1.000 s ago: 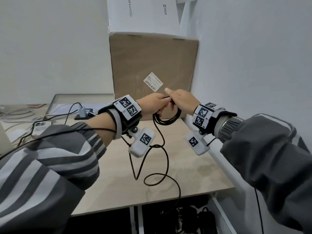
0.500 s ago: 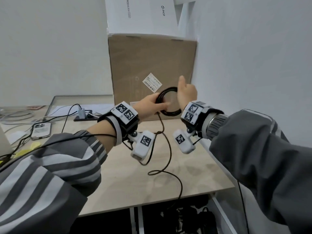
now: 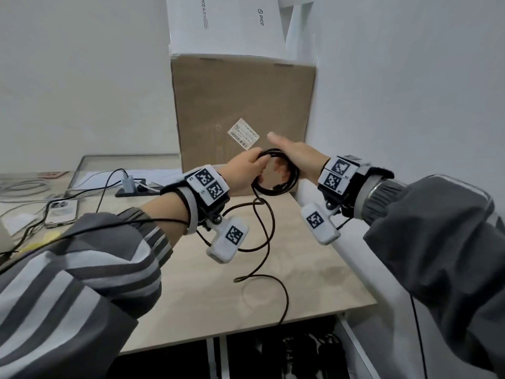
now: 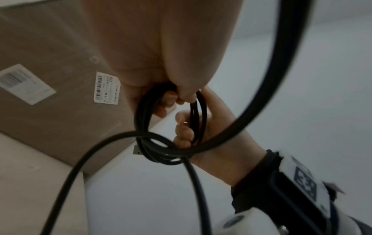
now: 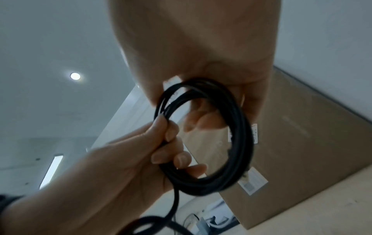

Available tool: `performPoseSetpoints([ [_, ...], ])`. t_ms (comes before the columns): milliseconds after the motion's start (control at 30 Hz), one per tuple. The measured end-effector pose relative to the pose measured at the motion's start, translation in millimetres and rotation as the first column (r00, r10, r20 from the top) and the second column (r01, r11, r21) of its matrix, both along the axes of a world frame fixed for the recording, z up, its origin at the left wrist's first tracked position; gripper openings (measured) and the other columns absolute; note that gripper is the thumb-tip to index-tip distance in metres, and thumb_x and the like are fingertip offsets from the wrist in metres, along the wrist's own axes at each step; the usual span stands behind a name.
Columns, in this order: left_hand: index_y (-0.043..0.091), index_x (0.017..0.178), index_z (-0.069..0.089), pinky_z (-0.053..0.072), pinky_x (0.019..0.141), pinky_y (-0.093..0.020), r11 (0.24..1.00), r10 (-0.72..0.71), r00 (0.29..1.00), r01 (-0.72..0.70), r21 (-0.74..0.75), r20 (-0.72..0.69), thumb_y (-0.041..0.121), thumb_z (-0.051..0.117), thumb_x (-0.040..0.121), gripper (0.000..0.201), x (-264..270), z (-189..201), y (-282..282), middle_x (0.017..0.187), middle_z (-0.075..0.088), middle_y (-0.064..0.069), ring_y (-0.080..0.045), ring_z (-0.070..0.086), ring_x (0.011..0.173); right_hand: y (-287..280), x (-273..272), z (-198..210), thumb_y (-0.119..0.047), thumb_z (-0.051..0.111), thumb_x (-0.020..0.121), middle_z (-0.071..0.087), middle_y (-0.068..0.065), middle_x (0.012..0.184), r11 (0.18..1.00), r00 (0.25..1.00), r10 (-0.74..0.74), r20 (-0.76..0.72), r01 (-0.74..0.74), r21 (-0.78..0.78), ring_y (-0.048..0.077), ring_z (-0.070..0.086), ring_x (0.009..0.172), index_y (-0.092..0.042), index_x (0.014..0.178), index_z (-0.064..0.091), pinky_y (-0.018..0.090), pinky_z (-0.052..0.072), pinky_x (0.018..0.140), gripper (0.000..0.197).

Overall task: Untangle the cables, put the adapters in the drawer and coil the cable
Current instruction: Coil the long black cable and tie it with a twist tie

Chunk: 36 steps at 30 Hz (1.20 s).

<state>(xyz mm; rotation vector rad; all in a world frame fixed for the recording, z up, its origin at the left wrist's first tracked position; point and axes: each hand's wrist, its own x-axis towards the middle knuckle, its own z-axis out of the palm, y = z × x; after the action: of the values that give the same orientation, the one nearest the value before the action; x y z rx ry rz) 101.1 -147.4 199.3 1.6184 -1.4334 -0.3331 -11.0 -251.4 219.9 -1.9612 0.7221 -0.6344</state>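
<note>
Coiling was underway: our left hand pinched the cable loops at frame center, right hand spread; slack remained unwound.

Desk clutter by the wall
A white Pico box tops a cardboard box; a phone lies on the desk.
</note>
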Motion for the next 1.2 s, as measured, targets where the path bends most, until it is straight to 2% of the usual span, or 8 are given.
performPoseSetpoints([
  [67,0.011,0.081,0.043,0.043,0.057,-0.019,1.000,-0.003,1.000,0.003,0.000,-0.013,0.018,0.038,0.102,0.023,-4,2,1,0.067,0.045,-0.001,-0.010,0.054,0.058,1,2,1,-0.068,0.047,0.085,0.049,0.001,0.049,0.987,0.998,-0.027,-0.055,0.018,-0.159,0.015,0.045,0.042,-0.014,0.057,0.053,0.026,0.038,0.050,0.062],
  [300,0.011,0.094,0.058,0.047,0.098,-0.049,0.996,-0.049,0.996,0.054,0.067,-0.081,0.023,0.049,0.098,0.016,-3,4,3,0.079,0.063,0.000,-0.022,0.062,0.089,-2,3,-11,-0.064,0.055,0.083,0.040,0.010,0.057,0.954,0.984,-0.099,0.147,0.136,-0.268,0.021,0.039,0.054,-0.010,0.056,0.050,0.034,0.032,0.059,0.061],
  [400,0.002,0.112,0.056,0.046,0.101,-0.048,0.993,-0.051,0.987,0.066,0.098,-0.153,0.019,0.057,0.094,0.025,-1,1,5,0.097,0.068,-0.007,-0.024,0.064,0.104,-3,0,-14,-0.060,0.057,0.084,0.034,0.009,0.058,0.947,0.971,-0.119,0.205,0.173,-0.272,0.022,0.032,0.056,-0.016,0.049,0.035,0.035,0.027,0.058,0.060],
  [533,0.016,0.123,0.053,0.045,0.102,-0.037,0.974,-0.060,0.991,0.085,0.209,-0.120,0.023,0.056,0.094,0.030,0,2,8,0.126,0.059,-0.002,-0.015,0.054,0.119,-4,-4,-21,-0.056,0.058,0.085,0.028,0.007,0.055,0.942,0.961,-0.138,0.240,0.202,-0.268,0.022,0.029,0.056,-0.013,0.051,0.033,0.033,0.025,0.056,0.061],
  [900,0.019,0.122,0.046,0.046,0.102,-0.045,0.964,-0.058,0.978,0.107,0.244,-0.200,0.022,0.060,0.093,0.032,5,3,7,0.123,0.059,-0.006,-0.019,0.059,0.115,-1,12,-24,-0.056,0.054,0.086,0.038,-0.003,0.043,0.923,0.789,-0.385,0.479,0.344,0.174,0.015,0.037,0.044,-0.017,0.049,0.036,0.029,0.036,0.056,0.056],
  [1067,0.016,0.130,0.035,0.054,0.088,-0.034,0.965,-0.065,0.973,0.118,0.235,-0.222,0.015,0.058,0.094,0.042,5,4,9,0.114,0.063,-0.003,-0.012,0.065,0.098,1,19,-15,-0.055,0.056,0.086,0.030,-0.009,0.037,0.915,0.748,-0.397,0.532,0.275,0.296,0.012,0.031,0.039,-0.020,0.050,0.032,0.031,0.036,0.058,0.056],
  [1133,0.018,0.134,0.032,0.055,0.074,-0.021,0.967,-0.073,0.986,0.106,0.230,-0.149,0.011,0.058,0.094,0.048,9,2,10,0.103,0.065,-0.001,-0.011,0.065,0.085,-1,18,-13,-0.053,0.056,0.087,0.029,-0.010,0.036,0.917,0.749,-0.389,0.537,0.256,0.307,0.011,0.029,0.035,-0.020,0.052,0.031,0.028,0.035,0.055,0.054],
  [1200,0.017,0.131,0.040,0.053,0.078,-0.024,0.970,-0.042,0.999,0.037,0.241,0.015,0.020,0.056,0.095,0.039,15,-3,9,0.094,0.066,0.002,-0.014,0.062,0.081,-5,14,-13,-0.052,0.056,0.088,0.027,-0.010,0.037,0.922,0.748,-0.377,0.546,0.250,0.294,0.010,0.026,0.034,-0.021,0.053,0.030,0.026,0.032,0.051,0.054],
])
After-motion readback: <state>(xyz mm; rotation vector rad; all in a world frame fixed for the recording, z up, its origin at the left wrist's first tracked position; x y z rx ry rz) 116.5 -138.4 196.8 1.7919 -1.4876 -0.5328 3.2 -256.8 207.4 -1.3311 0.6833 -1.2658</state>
